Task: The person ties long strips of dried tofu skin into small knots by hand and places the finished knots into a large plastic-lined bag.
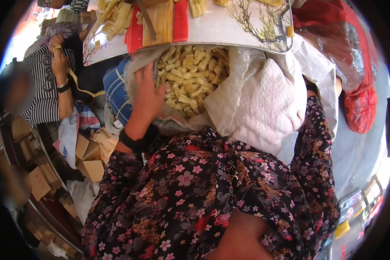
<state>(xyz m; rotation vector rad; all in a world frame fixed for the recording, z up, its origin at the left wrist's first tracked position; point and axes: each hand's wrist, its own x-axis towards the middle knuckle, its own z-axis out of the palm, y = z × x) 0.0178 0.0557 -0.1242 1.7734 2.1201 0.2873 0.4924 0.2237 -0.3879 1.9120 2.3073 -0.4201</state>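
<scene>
A woven plastic sack (pixel 263 97) stands open before me, filled with pale yellow knotted pieces (pixel 195 74) that look like dried bean-curd knots. At the sack's left rim is my left hand (pixel 149 91), fingers spread and somewhat blurred; whether it touches the rim is unclear. My right hand is mostly hidden behind white sacking at the right; only the wrist shows past the sleeve. Above the sack, a table with a blossom pattern (pixel 211 29) bears a wooden block (pixel 162 27) on a red cloth (pixel 181 22), a long blade (pixel 145 18) and flat yellow strips (pixel 117 19).
A co-worker in a striped top (pixel 45 84) holds a yellow strip (pixel 81 87) at the left. Cardboard boxes (pixel 89 156) and plastic bags lie below. Red bags (pixel 360 110) are at the right. The table's metal-edged rim overhangs the sack.
</scene>
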